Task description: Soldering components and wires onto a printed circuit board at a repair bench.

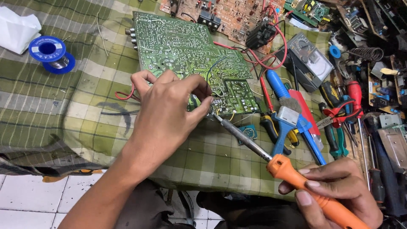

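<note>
the right hand (335, 191) is clamped on the soldering iron (271, 159) by its orange handle, tip at the green circuit board (190, 55) on the worktop. left hand (167, 106) pinches together at the board's near edge; it looks stiff, light, fragile, best held by edges.

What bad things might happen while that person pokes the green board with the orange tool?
The soldering iron tip sits right beside the left hand fingertips on the green circuit board, so a small slip might burn a finger. The right hand holds the iron far back on its orange handle, which may make the tip wobble onto nearby solder points. The red wires lie close by and might get scorched.
</note>
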